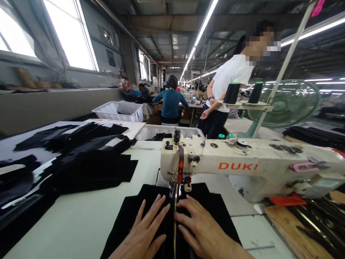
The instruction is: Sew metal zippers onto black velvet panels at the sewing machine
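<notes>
Black fabric lies under the needle area of a white sewing machine marked DUKI. A gold-coloured zipper strip runs lengthwise down the fabric's middle, up to the presser foot. My left hand rests flat on the fabric left of the strip, fingers spread. On the other side my right hand lies on the fabric, fingers apart, with fingertips at the strip's edge. Neither hand grips anything.
Black cut pieces are piled at the left. A wooden board and dark strips with gold edges lie at the right. Behind the machine are a white bin, thread cones, a green fan and a standing person.
</notes>
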Available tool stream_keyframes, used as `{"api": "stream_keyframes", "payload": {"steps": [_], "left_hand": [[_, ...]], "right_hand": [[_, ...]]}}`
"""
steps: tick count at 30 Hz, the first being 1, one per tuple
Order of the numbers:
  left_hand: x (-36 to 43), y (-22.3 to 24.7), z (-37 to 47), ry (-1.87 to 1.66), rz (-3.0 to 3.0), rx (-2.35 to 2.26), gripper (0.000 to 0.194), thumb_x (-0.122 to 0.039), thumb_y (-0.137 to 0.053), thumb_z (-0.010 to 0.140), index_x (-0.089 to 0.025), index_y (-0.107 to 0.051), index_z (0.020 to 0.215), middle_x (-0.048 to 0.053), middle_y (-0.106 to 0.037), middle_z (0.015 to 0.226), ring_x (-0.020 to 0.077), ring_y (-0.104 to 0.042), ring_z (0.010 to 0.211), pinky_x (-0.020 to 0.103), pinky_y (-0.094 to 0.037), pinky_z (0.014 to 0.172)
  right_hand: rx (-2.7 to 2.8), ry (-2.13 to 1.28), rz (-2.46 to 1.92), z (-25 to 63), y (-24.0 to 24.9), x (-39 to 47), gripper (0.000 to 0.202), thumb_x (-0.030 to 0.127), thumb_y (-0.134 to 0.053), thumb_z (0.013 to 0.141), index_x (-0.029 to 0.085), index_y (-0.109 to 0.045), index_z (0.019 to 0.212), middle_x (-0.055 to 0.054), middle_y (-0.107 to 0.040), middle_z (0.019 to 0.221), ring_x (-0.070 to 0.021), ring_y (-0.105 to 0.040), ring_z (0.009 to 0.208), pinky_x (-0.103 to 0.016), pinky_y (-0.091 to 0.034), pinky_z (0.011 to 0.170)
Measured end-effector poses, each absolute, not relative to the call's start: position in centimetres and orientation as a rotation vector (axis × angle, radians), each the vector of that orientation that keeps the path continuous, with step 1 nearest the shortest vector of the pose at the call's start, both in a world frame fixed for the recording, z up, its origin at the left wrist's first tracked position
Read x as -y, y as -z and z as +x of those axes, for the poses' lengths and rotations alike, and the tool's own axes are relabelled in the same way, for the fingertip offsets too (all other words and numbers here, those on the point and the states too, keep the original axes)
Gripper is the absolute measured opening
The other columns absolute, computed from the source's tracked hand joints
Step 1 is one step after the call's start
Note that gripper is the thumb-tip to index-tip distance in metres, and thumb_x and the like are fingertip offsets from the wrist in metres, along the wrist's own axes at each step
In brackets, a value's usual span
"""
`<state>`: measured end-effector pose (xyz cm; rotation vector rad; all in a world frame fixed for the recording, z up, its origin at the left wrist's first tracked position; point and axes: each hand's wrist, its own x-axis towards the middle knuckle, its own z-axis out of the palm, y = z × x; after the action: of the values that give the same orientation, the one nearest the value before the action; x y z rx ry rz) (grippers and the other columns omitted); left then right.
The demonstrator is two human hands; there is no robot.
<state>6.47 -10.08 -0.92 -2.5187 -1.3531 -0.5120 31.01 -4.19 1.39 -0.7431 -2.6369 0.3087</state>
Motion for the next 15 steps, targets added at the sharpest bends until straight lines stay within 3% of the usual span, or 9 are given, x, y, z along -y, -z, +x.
{"api": "stream_keyframes", "payload": {"steps": [4, 7, 11, 15], "left_hand": [[9.9, 0.0, 6.8, 0.388, -2.551, 1.257, 0.06, -0.012, -0.036, 0.098, -0.028, -0.03, 0.155, 0.002, -0.036, 0.157, 0.0242, -0.034, 0.144, 0.055, -0.039, 0.108], [9.5, -0.1, 6.7, 0.342, -2.602, 1.187, 0.06, -0.01, -0.039, 0.095, -0.031, -0.038, 0.151, 0.0, -0.037, 0.157, 0.0231, -0.035, 0.143, 0.055, -0.034, 0.111], [8.9, 0.4, 6.7, 0.393, -2.552, 1.223, 0.052, -0.027, -0.048, 0.1, -0.021, -0.04, 0.151, 0.004, -0.041, 0.154, 0.0235, -0.04, 0.141, 0.055, -0.022, 0.116], [8.2, 0.6, 6.9, 0.403, -2.599, 1.186, 0.063, -0.035, -0.058, 0.096, -0.021, -0.035, 0.153, 0.007, -0.042, 0.153, 0.0258, -0.041, 0.141, 0.054, -0.026, 0.116]], "right_hand": [[2.683, -0.311, -0.693, 30.8, -2.0, 4.1, 0.036, 0.018, -0.052, 0.1, 0.027, -0.056, 0.134, -0.003, -0.06, 0.131, -0.0165, -0.052, 0.128, -0.041, -0.022, 0.122], [2.715, -0.289, -0.663, 30.8, -2.3, 3.9, 0.035, 0.019, -0.05, 0.101, 0.025, -0.056, 0.135, -0.004, -0.06, 0.133, -0.0169, -0.049, 0.131, -0.041, -0.023, 0.122], [2.722, -0.241, -0.63, 31.1, -1.7, 3.6, 0.034, 0.022, -0.05, 0.102, 0.022, -0.055, 0.135, -0.004, -0.061, 0.135, -0.0162, -0.049, 0.132, -0.036, -0.026, 0.121], [2.639, -0.104, -0.72, 31.4, -0.1, 3.3, 0.046, 0.026, -0.057, 0.095, 0.015, -0.051, 0.14, -0.01, -0.054, 0.143, -0.0223, -0.046, 0.135, -0.037, -0.035, 0.116]]}}
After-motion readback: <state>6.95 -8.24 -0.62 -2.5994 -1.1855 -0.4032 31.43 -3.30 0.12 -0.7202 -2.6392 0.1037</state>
